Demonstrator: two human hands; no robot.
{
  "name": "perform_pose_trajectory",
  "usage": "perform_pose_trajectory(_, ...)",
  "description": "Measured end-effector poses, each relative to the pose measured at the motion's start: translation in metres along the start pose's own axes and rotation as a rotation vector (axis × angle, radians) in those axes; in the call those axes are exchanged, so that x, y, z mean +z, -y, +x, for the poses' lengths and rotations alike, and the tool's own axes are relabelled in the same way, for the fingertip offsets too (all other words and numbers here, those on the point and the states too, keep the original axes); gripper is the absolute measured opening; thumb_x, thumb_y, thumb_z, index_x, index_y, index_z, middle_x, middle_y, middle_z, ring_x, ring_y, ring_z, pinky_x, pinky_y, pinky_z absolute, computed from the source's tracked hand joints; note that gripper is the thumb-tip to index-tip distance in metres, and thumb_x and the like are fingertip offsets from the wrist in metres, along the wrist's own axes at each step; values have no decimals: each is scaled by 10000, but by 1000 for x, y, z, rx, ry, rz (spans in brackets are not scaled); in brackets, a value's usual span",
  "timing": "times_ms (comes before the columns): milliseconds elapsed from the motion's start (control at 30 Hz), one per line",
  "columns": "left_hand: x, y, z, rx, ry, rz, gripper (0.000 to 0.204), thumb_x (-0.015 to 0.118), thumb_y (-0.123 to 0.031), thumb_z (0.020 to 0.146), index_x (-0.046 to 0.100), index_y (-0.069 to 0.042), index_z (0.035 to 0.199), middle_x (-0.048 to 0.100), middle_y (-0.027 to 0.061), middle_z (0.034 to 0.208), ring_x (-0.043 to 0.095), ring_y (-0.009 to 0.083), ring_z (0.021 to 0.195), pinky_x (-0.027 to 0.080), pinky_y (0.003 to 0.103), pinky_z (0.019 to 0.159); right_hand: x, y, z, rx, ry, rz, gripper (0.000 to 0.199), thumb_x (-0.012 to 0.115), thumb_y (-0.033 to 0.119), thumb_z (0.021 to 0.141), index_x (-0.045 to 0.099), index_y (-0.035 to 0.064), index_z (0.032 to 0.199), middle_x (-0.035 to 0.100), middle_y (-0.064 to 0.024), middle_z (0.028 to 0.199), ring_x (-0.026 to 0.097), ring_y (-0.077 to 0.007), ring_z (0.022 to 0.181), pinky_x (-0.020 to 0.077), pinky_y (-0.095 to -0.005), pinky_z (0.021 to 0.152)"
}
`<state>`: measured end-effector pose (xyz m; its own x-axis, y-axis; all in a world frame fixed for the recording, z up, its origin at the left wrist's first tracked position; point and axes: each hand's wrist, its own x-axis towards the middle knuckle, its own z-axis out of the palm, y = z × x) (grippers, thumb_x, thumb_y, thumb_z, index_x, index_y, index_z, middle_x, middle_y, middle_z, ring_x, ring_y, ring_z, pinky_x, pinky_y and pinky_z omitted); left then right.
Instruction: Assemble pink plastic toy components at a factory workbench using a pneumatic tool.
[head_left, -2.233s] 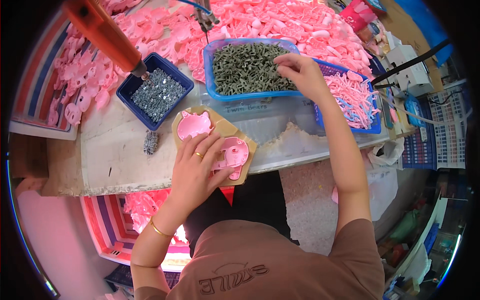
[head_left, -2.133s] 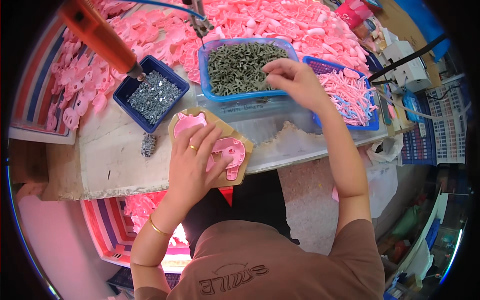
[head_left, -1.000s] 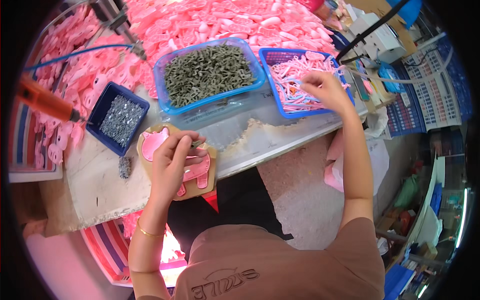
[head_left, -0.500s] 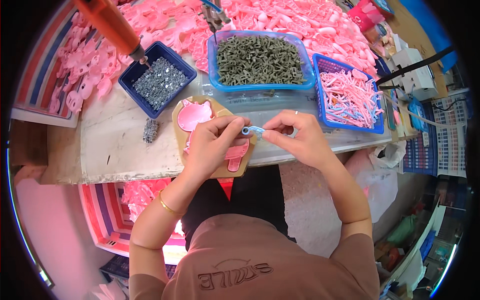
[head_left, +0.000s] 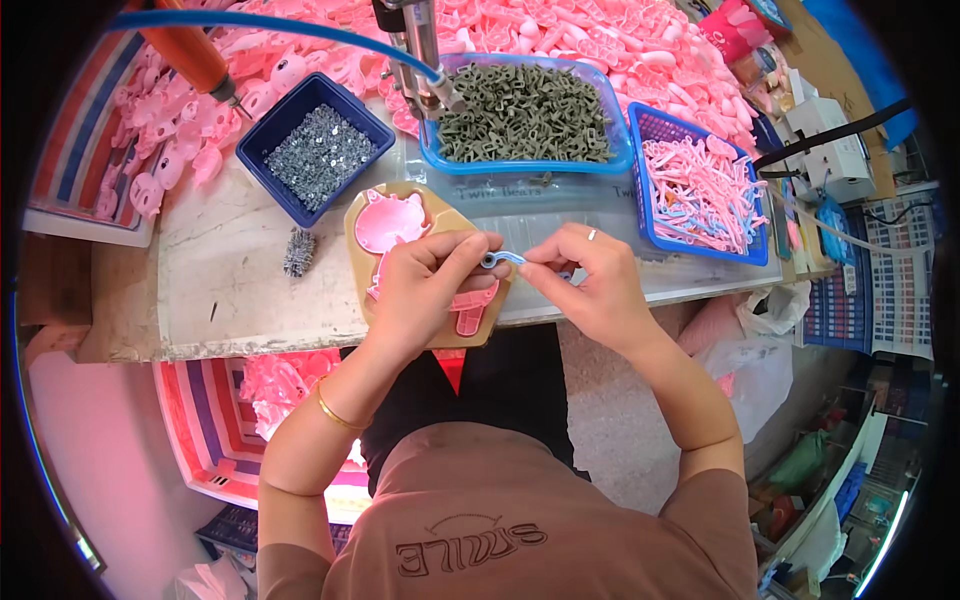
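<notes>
A small light-blue plastic piece (head_left: 508,257) with a ring at one end spans my two hands above the near table edge. My left hand (head_left: 430,285) pinches the ring end between thumb and fingertips; the ring's centre looks dark. The other end of the piece is gripped by my right hand (head_left: 595,285), thumb against curled fingers. Beneath my left hand lies a tan holding block (head_left: 445,210), partly covered, with a pink shell part (head_left: 385,222) set in its hollow.
A dark blue bin (head_left: 370,125) holds small metal parts; a hanging orange power screwdriver (head_left: 190,55) is beside it. A hanging metal tool (head_left: 418,50) overlaps a blue tray (head_left: 520,168) of olive clips. Right stands a blue basket (head_left: 700,248) of pink and blue strips. Pink parts (head_left: 560,35) are heaped behind.
The metal tool and its blue hose have swung into fuller view, and the orange screwdriver has shifted up and left. My hands hold the blue piece in nearly the same place.
</notes>
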<state>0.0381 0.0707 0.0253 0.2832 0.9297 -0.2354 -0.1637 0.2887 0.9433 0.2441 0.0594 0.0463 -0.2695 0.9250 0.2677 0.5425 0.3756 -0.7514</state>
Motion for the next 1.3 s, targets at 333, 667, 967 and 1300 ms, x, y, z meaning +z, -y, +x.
perform_pose_trajectory(333, -21, -2, -9, 5, 142, 59, 346, 550, -219, 1026, 659, 67, 1188, 706, 86, 1023, 675, 110, 908, 572, 247, 800, 7, 13, 18, -68, 246, 115, 192, 745, 88, 815, 692, 41, 994, 622, -51, 767, 616, -180, 726, 492, -319, 640)
perform_pose_trajectory(667, -72, -19, -28, 312, -312, 554, 294, 548, -209, 1026, 686, 15, 1157, 730, 89, 996, 663, 118, 801, 522, 248, 673, 67, 14, 33, -388, 180, -264, 222, 763, 188, 766, 683, 107, 956, 595, -28, 916, 568, -243, 896, 430, -376, 739)
perform_pose_trajectory(967, -79, -8, -42, 547, -256, 950, 143, 647, -73, 916, 706, -16, 1033, 706, 124, 975, 660, 273, 900, 522, 363, 788, 84, 12, 41, -277, 326, -319, 172, 748, 181, 723, 694, 97, 862, 605, -27, 954, 560, -235, 993, 395, -396, 761)
perform_pose_trajectory(1300, -90, 12, -42, 845, 56, 1358, 280, 725, -125, 798, 672, -47, 1062, 655, 85, 1192, 590, 314, 1145, 513, 411, 945, 89, 8, 47, -384, 303, -350, 157, 739, 118, 699, 686, 79, 841, 614, -43, 925, 577, -245, 977, 395, -410, 779)
